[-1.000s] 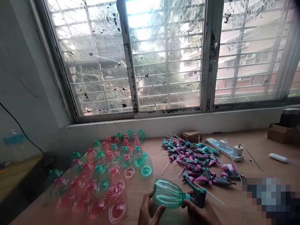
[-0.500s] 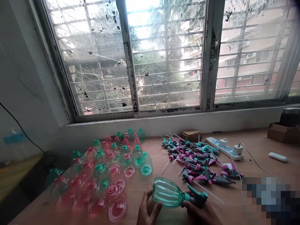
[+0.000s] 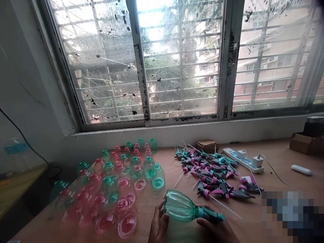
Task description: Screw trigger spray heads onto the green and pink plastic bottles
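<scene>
A clear green spray bottle [image 3: 179, 206] lies sideways in front of me, its base to the left and its neck to the right. My left hand [image 3: 159, 223] is wrapped round the base end, thumb on the near side. On the neck sits a dark grey and teal spray head [image 3: 211, 215], with a teal collar against the bottle. My right hand [image 3: 215, 230] grips the spray head from below and the near side; some of its fingers are hidden.
Many open pink and green bottles [image 3: 123, 184] stand at the left. A heap of spray heads with thin tubes [image 3: 207, 167] lies at centre right. Behind it are a white power strip [image 3: 243, 160] with chargers and a small cardboard box [image 3: 207, 145]. A blurred patch covers the lower right.
The spray head has turned about the bottle's axis, so its teal trigger no longer sticks up. The bottle stays nearly in place, and my left thumb has shifted slightly left.
</scene>
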{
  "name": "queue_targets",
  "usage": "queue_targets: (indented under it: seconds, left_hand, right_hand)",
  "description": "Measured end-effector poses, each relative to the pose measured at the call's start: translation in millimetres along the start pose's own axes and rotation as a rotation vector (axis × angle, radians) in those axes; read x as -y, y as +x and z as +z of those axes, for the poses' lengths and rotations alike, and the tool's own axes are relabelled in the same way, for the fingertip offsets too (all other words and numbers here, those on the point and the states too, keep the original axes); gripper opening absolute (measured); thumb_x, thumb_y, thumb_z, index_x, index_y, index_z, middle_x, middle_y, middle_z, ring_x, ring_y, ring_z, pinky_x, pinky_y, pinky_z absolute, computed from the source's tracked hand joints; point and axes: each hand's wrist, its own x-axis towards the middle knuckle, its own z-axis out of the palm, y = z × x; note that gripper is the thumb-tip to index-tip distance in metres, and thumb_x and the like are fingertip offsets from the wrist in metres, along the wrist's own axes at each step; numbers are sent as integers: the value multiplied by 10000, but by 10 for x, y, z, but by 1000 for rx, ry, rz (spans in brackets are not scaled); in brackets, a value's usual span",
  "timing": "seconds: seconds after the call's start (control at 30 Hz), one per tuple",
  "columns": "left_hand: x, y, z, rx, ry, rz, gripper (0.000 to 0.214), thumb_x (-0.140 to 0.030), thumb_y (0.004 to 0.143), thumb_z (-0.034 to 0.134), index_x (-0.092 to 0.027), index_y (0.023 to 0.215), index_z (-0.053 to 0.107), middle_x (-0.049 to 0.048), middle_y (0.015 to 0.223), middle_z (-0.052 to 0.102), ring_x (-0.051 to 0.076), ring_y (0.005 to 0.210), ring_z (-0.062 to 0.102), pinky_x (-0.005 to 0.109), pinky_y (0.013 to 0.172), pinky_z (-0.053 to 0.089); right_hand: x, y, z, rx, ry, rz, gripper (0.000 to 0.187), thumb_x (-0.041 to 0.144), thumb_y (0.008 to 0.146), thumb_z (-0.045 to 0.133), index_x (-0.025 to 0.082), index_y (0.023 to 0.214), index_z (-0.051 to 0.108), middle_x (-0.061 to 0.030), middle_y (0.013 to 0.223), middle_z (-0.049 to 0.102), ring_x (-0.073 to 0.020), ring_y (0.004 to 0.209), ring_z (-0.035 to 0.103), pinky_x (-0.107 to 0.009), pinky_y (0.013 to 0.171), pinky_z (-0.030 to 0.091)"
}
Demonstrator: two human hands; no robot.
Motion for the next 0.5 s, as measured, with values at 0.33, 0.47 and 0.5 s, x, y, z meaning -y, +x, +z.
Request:
queue_targets:
  seconds: [0.33,0.47,0.5]
  left_hand:
    - [-59,-5,19,-47,-38,-84,672,-637,821,611,-189,1321,567,134,1351,620,349,1290,531,442,1111,387]
    - [-66,-7,11,-50,-31,-97,680,-642,839,580,-180,1337,564,139,1378,604,348,1315,511,453,1125,379]
    - [-71,-11,8,-51,-25,-99,686,-643,833,586,-183,1342,562,136,1381,602,349,1319,508,456,1130,373]
  right_hand:
    - [-70,48,-45,162,-117,-53,330,412,673,800,270,972,794,-59,969,815,-338,960,717,-345,844,551]
    - [-161,30,2,151,-17,-4,382,502,662,798,263,958,780,-33,820,780,-303,849,694,-335,789,533]
    - [-177,23,14,127,5,6,395,533,638,808,251,913,784,-29,778,763,-287,814,679,-322,764,526]
